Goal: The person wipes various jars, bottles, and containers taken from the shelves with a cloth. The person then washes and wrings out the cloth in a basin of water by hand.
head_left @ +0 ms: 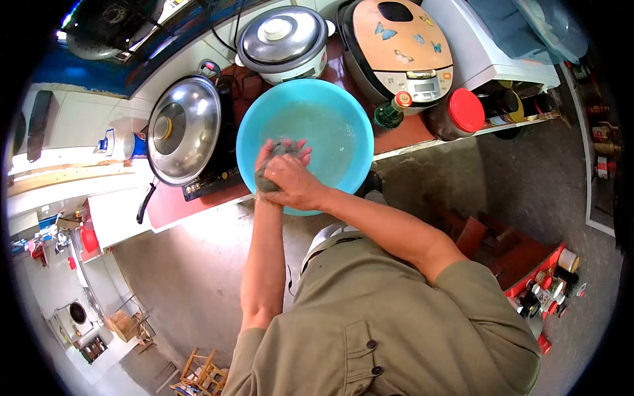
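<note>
A light-blue plastic basin (pixel 360 135) of cloudy water stands at the counter's front edge. Over its near left side my two hands meet around a wet, dark grey cloth (pixel 282 148). My left hand (pixel 265 153) is beneath, its fingertips showing past the cloth on both sides. On top, my right hand (pixel 294 182) is closed over the cloth and presses it against the left palm and wrist. Part of the cloth bulges out at the left wrist. Most of the left palm is hidden.
Behind the basin are a lidded electric pot (pixel 281 33) and a rice cooker (pixel 399 46). A lidded pan (pixel 185 129) sits left on an induction cooker (pixel 211 185). Right of the basin stand a green bottle (pixel 388 113) and a red-lidded jar (pixel 456 115). A wooden stool (pixel 201 373) is lower left.
</note>
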Available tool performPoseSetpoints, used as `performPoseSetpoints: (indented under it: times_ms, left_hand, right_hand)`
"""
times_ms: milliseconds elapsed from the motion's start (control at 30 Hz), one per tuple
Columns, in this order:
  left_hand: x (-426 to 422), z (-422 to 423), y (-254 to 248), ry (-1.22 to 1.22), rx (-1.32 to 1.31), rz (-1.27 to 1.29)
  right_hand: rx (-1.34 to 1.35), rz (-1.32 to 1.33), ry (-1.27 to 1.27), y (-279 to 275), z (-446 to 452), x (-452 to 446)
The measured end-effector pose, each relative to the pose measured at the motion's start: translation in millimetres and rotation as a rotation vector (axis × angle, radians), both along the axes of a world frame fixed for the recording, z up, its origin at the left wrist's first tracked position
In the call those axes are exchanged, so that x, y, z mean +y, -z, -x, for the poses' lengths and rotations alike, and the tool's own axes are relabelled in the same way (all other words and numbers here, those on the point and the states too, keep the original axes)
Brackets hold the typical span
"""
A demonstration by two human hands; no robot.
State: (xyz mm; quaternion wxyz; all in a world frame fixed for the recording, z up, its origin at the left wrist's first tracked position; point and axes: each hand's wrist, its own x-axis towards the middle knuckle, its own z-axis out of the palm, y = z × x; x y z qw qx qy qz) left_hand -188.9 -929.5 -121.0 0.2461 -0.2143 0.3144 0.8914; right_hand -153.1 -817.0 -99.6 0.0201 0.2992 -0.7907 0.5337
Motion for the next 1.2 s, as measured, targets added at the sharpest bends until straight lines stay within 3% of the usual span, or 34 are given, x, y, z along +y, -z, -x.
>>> performPoseSetpoints:
  times_ms: [100,200,233,333,367,400,467,500,567,667,700,767,833,900,933,1033,1200]
  left_hand:
    - [-1,-6,33,-0.074,-0.012,-0.121]
    - [-3,-7,56,-0.169,-0.014,-0.16]
    - [-3,-6,60,-0.19,-0.015,-0.132]
    - [7,-7,39,-0.132,-0.013,0.107]
    - [14,-7,20,-0.058,-0.018,0.309]
    - [25,-13,-2,-0.076,-0.047,0.257]
    - [18,-15,9,-0.064,-0.131,0.219]
    - [15,-15,18,-0.049,-0.208,0.175]
    - [5,-19,27,-0.091,-0.214,0.118]
    - [7,-26,18,-0.155,-0.372,0.357]
    - [7,-26,20,-0.08,-0.333,0.281]
    - [14,-21,17,0.008,-0.291,0.203]
    - [27,-9,4,-0.013,-0.346,0.145]
    - [16,6,26,-0.028,-0.249,0.064]
    - [11,11,33,-0.057,-0.148,-0.018]
    - [14,13,-6,0.083,-0.186,-0.045]
    - [20,15,-7,0.14,-0.157,0.009]
  right_hand:
    - [0.08,0.047,0.146,14,7,-1]
    - [0.007,0.076,0.245,18,20,-5]
    - [-0.088,-0.036,0.257,12,25,-2]
    - [-0.19,-0.161,0.278,15,45,9]
    - [-0.203,-0.169,0.293,19,52,14]
    - [-0.204,-0.169,0.286,23,61,22]
    - [-0.244,-0.454,0.197,32,75,45]
    - [-0.238,-0.452,0.188,40,78,55]
    - [-0.003,-0.55,0.266,75,75,76]
    - [0.194,-0.744,0.165,116,59,95]
    - [0.193,-0.741,0.17,123,57,89]
    - [-0.078,-0.765,0.193,123,49,67]
    - [-0.361,-0.637,0.137,75,40,45]
    - [-0.368,-0.254,0.161,65,27,27]
    - [-0.371,-0.254,0.17,55,21,24]
    - [-0.247,-0.082,0.177,17,7,25]
    - [0.019,0.085,0.08,-3,-8,24]
